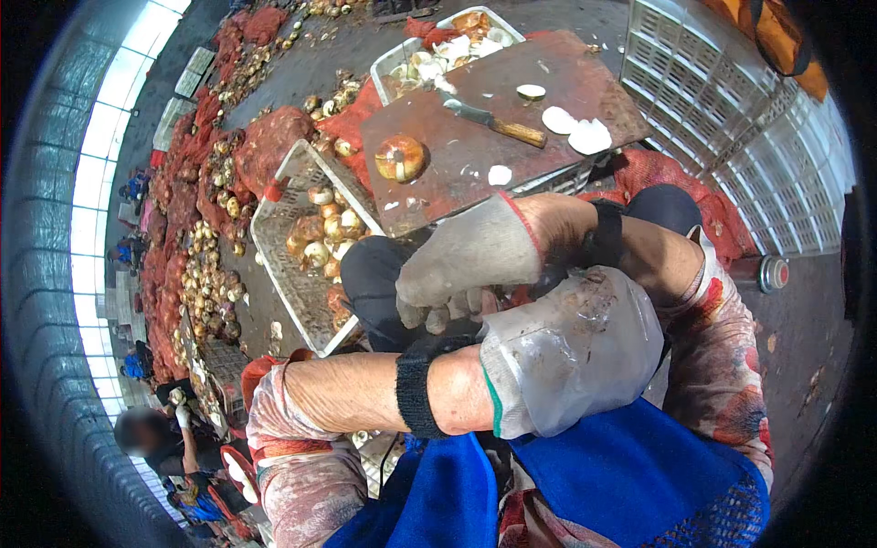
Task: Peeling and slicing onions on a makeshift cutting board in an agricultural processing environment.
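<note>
Glossy coated glove (571, 352), wooden-handled knife (493, 121)

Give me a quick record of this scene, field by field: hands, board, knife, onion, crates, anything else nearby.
left hand: gloved, black wrist strap, crossed in front of the body
right hand: gloved, fingers curled, touching the left glove; holds no tool
cutting board: reddish slab resting over a crate
knife: lies flat on the board, wooden handle
onion: partly peeled, on the board's left
white slices: on the board's right
basket: onions inside, left of the knees
red net sacks: piled beyond
</note>
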